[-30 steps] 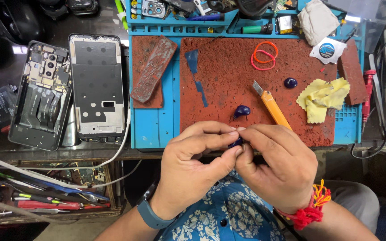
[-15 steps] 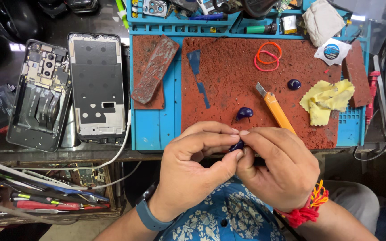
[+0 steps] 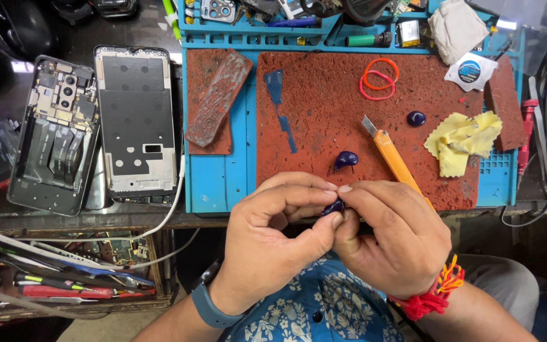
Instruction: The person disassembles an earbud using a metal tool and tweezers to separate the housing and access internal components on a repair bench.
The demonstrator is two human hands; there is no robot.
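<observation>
Pinching a dark blue blob (image 3: 333,206) — both hands at the mat's near edge (image 3: 375,206).

Red mat (image 3: 324,95) centre open; orange knife (image 3: 395,159), dark blob (image 3: 346,159) just ahead, perhaps blocking reach.

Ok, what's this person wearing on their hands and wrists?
Both hands are bare, no gloves or rings that show. The left hand has a blue-grey band, like a watch strap, round the wrist. The right hand has a bunch of red threads with some orange strands tied round the wrist. No sleeves reach the forearms.
</observation>
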